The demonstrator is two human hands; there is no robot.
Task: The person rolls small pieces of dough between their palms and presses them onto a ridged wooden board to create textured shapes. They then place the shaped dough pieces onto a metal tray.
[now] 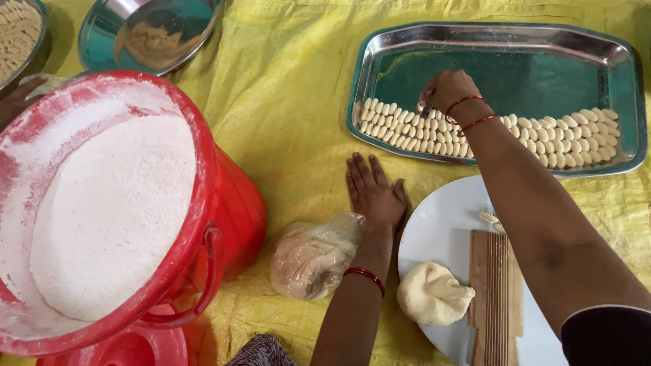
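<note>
My right hand (pixel 446 90) reaches into the steel tray (pixel 502 47) at upper right, fingers pinched over the rows of ridged dough pieces (pixel 488 134); whether it grips one I cannot tell. My left hand (pixel 373 193) lies flat and empty, fingers spread, on the yellow cloth (pixel 291 88), beside a bagged dough lump (pixel 313 256). At lower right, a dough ball (pixel 432 293) and ridged wooden board (pixel 497 291) sit on a white plate (pixel 441 217). A red flour bucket (pixel 230 203) fills the left.
</note>
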